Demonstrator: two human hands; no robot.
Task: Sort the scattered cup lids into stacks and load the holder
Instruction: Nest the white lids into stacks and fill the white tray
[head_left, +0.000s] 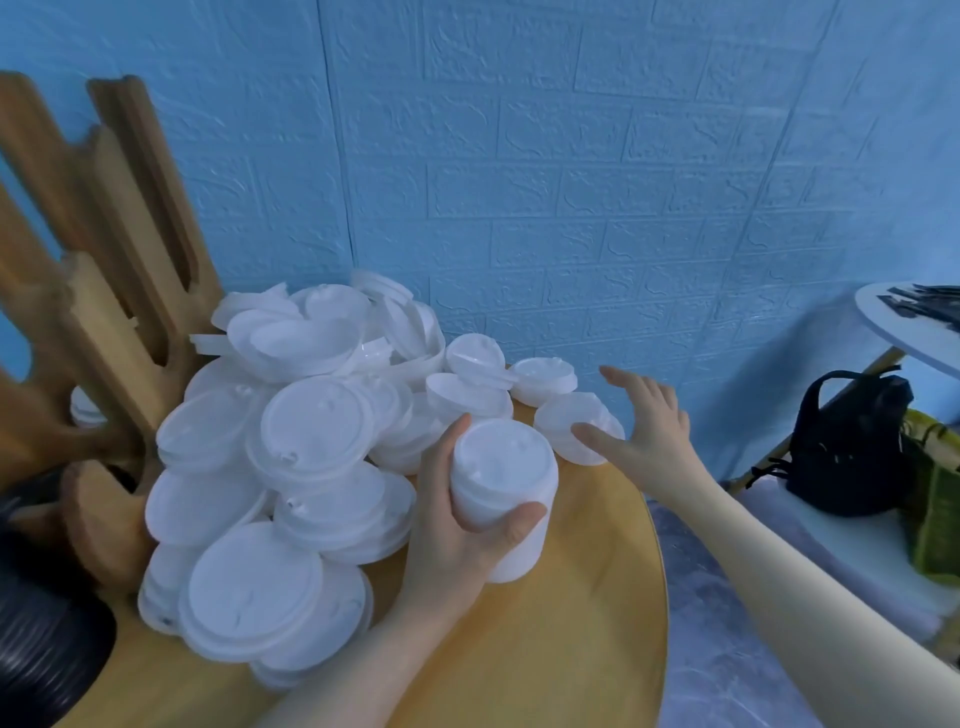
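- Thumb across the front, fingers curled round the far side: the left hand (457, 514) is grasping a stack of small lids (501, 488), nested tight and held upright just right of the big pile (291, 457), probably so the next lid can drop straight onto it
- Over to the right hand (644, 421), fingers straight and spread, released, holding nothing; the thumb tip touches or nearly touches a loose small lid (574, 423) lying right of the pile and just behind the stack, and that looks like the next pick
- Two more small lids (543, 379) sit at the pile's back right edge, easy reach for that hand
- The pile itself is a jumble of bigger and smaller white lids, leaning every way on the yellow round table (582, 623), so sorting has a long way to go by my reckoning
- Left of the pile stands the wooden holder (119, 291); one white lid shows through a low opening, the rest I cannot read
- Black ribbed stack (41, 623) sits low, left of the pile
- Far right of the pile, off the table, a black bag (852, 441)
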